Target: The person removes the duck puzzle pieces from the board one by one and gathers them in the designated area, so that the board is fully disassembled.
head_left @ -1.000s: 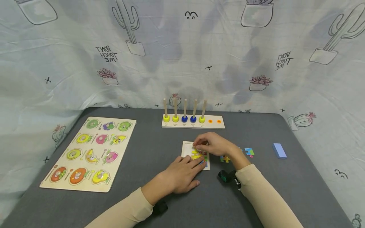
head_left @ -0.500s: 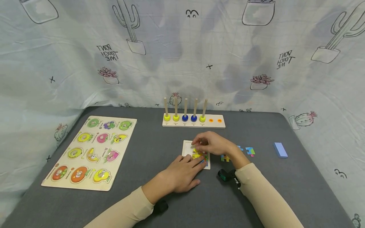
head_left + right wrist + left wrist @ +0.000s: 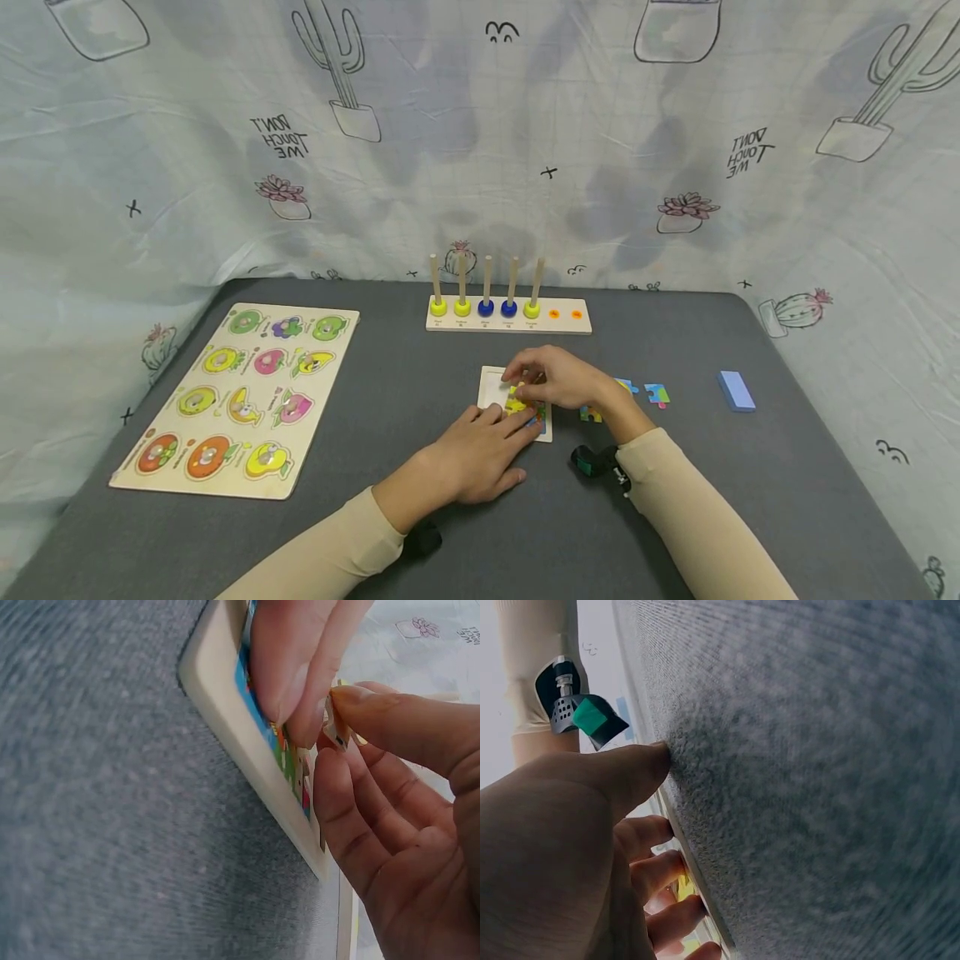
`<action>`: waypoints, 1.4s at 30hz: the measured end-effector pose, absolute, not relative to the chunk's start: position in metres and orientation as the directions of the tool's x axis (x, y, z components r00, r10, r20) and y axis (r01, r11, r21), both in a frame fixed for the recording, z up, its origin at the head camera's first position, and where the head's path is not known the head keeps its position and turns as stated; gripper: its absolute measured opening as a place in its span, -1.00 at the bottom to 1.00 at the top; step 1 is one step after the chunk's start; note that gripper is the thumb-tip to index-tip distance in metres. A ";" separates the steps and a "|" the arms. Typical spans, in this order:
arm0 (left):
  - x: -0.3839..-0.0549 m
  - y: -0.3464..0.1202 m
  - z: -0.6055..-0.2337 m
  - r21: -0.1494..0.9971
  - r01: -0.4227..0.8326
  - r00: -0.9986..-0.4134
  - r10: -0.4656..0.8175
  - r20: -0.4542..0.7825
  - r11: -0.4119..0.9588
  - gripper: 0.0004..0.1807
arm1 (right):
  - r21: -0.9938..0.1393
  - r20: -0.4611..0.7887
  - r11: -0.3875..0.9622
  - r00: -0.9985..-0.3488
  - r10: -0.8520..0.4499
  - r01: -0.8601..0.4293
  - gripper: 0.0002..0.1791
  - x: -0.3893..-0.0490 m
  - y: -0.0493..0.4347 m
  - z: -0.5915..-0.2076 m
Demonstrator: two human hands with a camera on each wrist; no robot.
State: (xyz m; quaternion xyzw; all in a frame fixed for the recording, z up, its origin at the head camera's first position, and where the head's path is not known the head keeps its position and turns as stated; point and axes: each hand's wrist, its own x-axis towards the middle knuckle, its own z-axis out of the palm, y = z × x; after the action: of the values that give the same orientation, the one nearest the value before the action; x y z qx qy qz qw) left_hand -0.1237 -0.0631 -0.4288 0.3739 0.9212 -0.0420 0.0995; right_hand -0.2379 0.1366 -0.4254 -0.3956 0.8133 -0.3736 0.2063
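Observation:
A small jigsaw tray with a pale wooden frame lies mid-table, part-filled with yellow, green and blue pieces. The fingers of my left hand rest spread across its near side and cover some of the picture. Above the tray, my right hand pinches a jigsaw piece between thumb and fingers; the right wrist view has it tilted on edge. Right of the tray lie loose pieces: a blue-green one, and others partly hidden by my right wrist.
At left lies a large fruit puzzle board. Behind the tray stands a wooden peg board with upright pegs and yellow and blue rings. A light blue block is at right. A printed cloth hangs behind the table.
My right fingertips have shifted slightly left over the tray, still with the jigsaw piece. My left hand stays in place on the tray.

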 end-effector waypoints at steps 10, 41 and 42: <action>-0.124 -0.063 -0.428 0.004 0.692 -0.704 0.676 -0.217 0.722 -0.28 | -0.767 -0.016 0.432 -0.658 -0.753 -0.475 -0.76 -0.239 0.145 -0.423; -0.122 -0.064 -0.431 0.016 0.683 -0.712 0.670 -0.213 0.731 -0.27 | -0.794 -0.001 0.413 -0.679 -0.735 -0.447 -0.74 -0.214 0.198 -0.393; -0.122 -0.065 -0.431 0.017 0.681 -0.712 0.668 -0.215 0.732 -0.27 | -0.790 0.002 0.415 -0.678 -0.735 -0.452 -0.74 -0.213 0.201 -0.393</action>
State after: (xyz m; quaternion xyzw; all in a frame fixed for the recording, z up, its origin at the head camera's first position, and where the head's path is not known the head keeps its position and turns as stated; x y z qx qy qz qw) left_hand -0.1221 -0.0646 -0.4312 0.3649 0.9247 -0.0317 0.1038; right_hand -0.2129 0.2006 -0.3927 -0.3605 0.8226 -0.4031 0.1756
